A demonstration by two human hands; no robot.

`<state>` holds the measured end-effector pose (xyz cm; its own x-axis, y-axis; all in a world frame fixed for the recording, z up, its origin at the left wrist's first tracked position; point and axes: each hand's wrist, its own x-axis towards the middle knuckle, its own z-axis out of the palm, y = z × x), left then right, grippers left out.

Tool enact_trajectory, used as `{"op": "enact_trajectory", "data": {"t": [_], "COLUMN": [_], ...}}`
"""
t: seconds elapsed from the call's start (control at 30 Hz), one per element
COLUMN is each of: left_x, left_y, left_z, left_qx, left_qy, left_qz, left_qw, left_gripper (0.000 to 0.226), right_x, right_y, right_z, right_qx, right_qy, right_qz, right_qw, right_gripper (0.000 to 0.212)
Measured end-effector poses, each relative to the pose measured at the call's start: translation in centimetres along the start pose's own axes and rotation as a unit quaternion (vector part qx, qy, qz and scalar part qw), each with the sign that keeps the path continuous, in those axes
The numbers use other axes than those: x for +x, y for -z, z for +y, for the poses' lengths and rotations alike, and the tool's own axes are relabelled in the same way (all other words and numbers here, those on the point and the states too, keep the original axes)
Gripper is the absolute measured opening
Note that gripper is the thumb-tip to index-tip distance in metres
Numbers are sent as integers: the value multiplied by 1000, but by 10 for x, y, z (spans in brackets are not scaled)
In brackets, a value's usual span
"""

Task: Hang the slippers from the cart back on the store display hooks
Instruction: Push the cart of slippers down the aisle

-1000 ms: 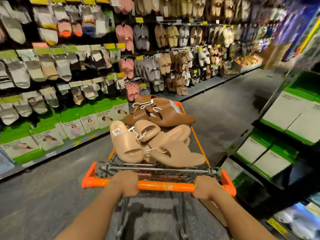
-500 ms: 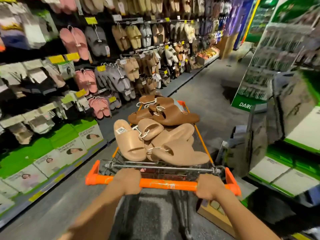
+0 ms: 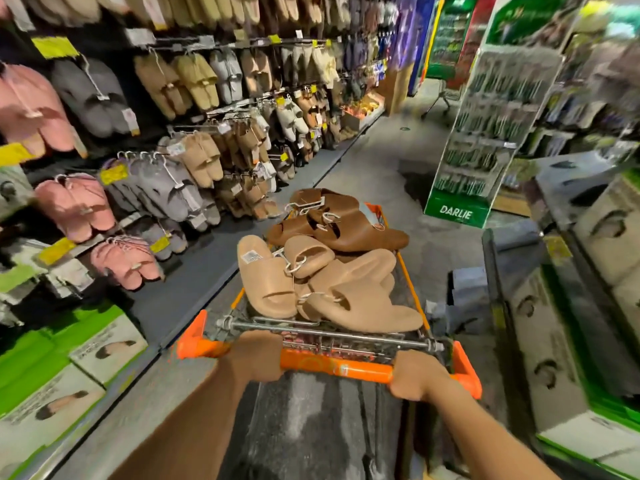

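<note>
Store aisle (image 3: 388, 157) | slipper wall (image 3: 207, 98) left | hands (image 3: 256, 356) gripping cart handle (image 3: 337, 367)

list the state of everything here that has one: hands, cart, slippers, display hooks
left hand: grips the cart handle
right hand: grips the cart handle
cart: loaded, in the aisle
tan slippers: piled in the cart, nearest
brown slippers: piled at the far end
display hooks: hung with slippers
</note>
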<state>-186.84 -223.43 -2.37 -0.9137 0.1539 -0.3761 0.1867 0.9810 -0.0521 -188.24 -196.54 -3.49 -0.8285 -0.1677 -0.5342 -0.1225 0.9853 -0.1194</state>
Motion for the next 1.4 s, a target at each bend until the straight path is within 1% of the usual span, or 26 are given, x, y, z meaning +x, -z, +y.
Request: {"op": "enact_trajectory", "data": {"t": [0.07,0.1,0.17,0.23,0.3,0.37,0.43,0.5,0.57,0.63,0.73,0.8,0.93,1.03,1.17,1.33,1.4], "left_x": [37,55,92,130,166,205,246,289,335,377,440,481,557,615,686,788,821], "left_y": [20,29,42,54,68,83,96,111,130,149,177,194,224,246,278,314,331], "left_z": [-7,-9,-14,-18,-19,-20,-22,-23,-24,-23,-20,-18,-15,-14,-10,-7,-5], "left_qx": [-13,-14,-9,-3,-3,-3,-7,-16,-8,14,37,48,55,38,25,8,9], "left_qy": [-14,-21,-35,-48,-59,-68,-73,-81,-90,-97,-102,-104,-105,-104,-102,-86,-87], "left_qz": [-31,-37,-39,-40,-42,-40,-39,-38,-28,-18,-1,11,-1,-13,-26,-27,-36], "left_qw": [999,999,999,998,997,997,997,996,996,995,994,993,993,994,994,996,995], "left_gripper": [8,9,17,18,12,12,12,10,11,23,29,31,32,30,23,9,10], "right_x": [27,39,64,89,112,137,164,195,233,271,327,361,422,470,532,617,645], "right_y": [20,29,47,64,84,104,125,146,167,187,219,243,286,320,364,423,447], "right_z": [3,6,13,21,29,39,48,59,72,86,109,123,151,173,203,239,252], "right_qx": [7,9,23,30,37,40,40,41,42,42,49,49,47,36,30,28,25], "right_qy": [-11,-16,-25,-26,-36,-38,-48,-62,-69,-84,-96,-101,-100,-96,-87,-70,-68], "right_qz": [-1,-1,0,7,6,11,17,32,50,56,71,76,64,62,59,59,65], "right_qw": [1000,1000,999,999,999,998,998,997,995,994,992,991,992,993,994,995,995], "right_gripper": [10,9,26,30,22,5,3,14,17,26,34,36,29,25,18,27,27]}}
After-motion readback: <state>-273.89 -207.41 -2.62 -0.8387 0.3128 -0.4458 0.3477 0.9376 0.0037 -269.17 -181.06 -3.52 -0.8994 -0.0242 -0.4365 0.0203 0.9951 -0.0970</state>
